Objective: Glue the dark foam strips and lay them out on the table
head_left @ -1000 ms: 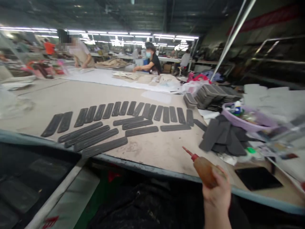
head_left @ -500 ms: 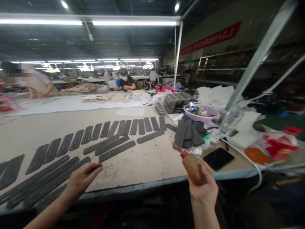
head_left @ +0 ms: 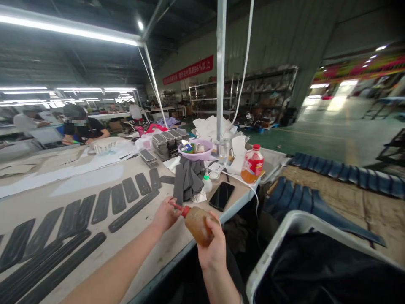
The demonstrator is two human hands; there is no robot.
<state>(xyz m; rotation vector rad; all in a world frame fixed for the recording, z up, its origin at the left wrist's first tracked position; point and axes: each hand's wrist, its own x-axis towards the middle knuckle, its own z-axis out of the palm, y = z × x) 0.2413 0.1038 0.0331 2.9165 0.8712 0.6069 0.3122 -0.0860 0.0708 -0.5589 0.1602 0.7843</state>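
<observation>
Amber-brn btl (head_left: pixel 198 226) w/ red collar (head_left: pixel 185 211) & thin red nozzle (head_left: pixel 176 206) is held tilted in R hand (head_left: pixel 212 240), nozzle pointing away & left, tip at L hand's (head_left: pixel 166 216) fingertips.

The left hand (head_left: pixel 166 215), out of sight a second ago and over the dark strips (head_left: pixel 128 211) half a second ago, has come across to the bottle (head_left: pixel 198 225), its fingers now at the red nozzle (head_left: pixel 181 208) near the tip. The right hand (head_left: pixel 213 240) and bottle have moved in to meet it. The view has swung right: the bending co-worker in a light top and the leftmost dark pieces have gone, while a white tub (head_left: pixel 268 253) and blue strips (head_left: pixel 303 200) beside the bench (head_left: pixel 234 207) have appeared.
</observation>
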